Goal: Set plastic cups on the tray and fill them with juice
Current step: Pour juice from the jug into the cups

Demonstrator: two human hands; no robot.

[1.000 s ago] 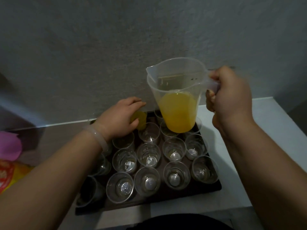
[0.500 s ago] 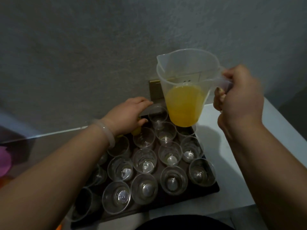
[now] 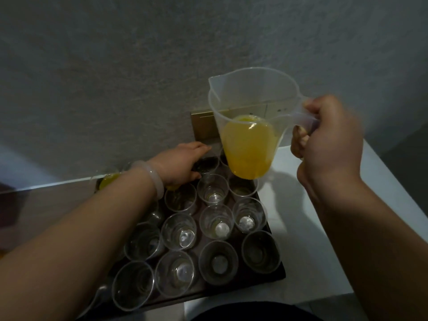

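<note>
A dark tray [image 3: 245, 281] holds several clear plastic cups in rows. Most are without juice, such as one cup [image 3: 216, 221] in the middle. A cup with orange juice [image 3: 108, 182] stands at the back left, and more yellow shows just under my left wrist. My left hand [image 3: 181, 163] reaches to the back row, where its fingers and thumb hold an empty cup [image 3: 206, 165]. My right hand [image 3: 328, 137] grips the handle of a clear jug [image 3: 251, 105], about a third full of orange juice. The jug hangs nearly upright above the tray's back right corner.
The tray sits on a white table [image 3: 324, 228] against a grey wall. A brass-coloured wall plate [image 3: 203, 126] is behind the jug. A brownish surface [image 3: 46, 200] lies left of the tray. A dark rounded shape [image 3: 250, 313] is at the near edge.
My left hand has left the juice-filled cup and moved right to an empty back-row cup. The jug has shifted right and slightly away from the cups, and it stays upright.
</note>
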